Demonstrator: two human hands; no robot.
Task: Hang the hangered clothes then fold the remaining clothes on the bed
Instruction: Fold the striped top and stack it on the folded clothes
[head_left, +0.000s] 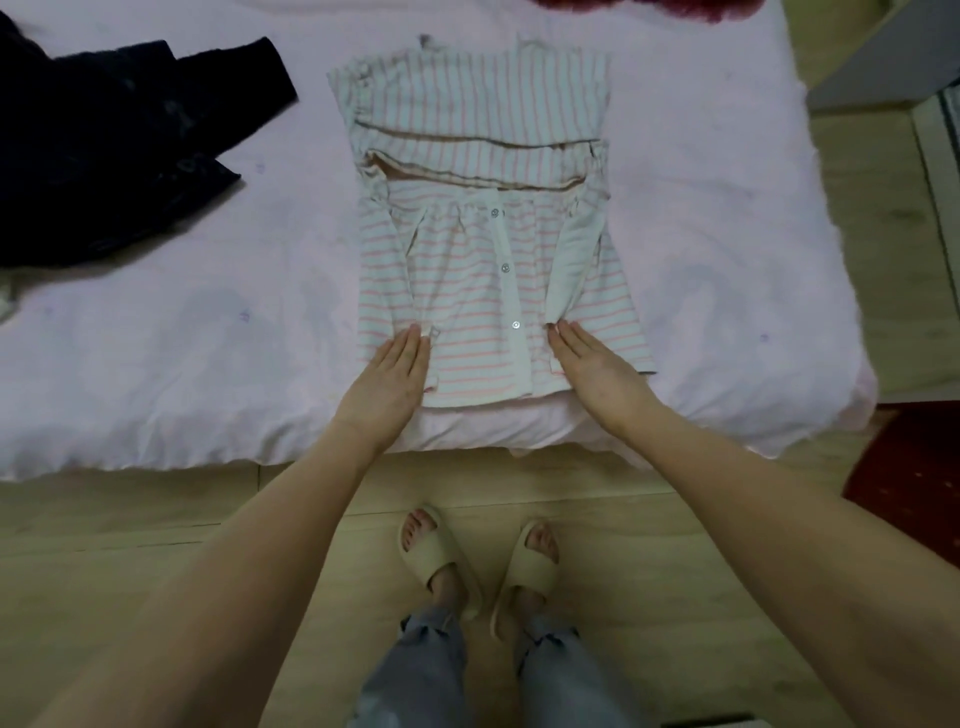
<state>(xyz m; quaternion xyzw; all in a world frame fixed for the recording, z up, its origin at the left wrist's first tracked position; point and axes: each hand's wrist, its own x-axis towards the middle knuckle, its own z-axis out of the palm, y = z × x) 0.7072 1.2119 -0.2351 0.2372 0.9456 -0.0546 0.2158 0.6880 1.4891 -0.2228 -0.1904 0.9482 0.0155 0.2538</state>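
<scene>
Beige slippers (480, 564) are seen on the wooden floor (156, 545). Beyond, both palms — left hand (389, 379) and right hand (592, 366), fingers flat and extended, gripping nothing — are pressed on the striped garment (488, 249), spread mid-bed (182, 338); dark clothes (114, 150) lie well apart.

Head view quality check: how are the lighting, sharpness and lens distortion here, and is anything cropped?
Head view: dim, flat light, no glare; the striped top and both hands, left and right, read soft but clear; wide-angle bending curves the bed edge; the dark garment loses detail and is cropped at left.
</scene>
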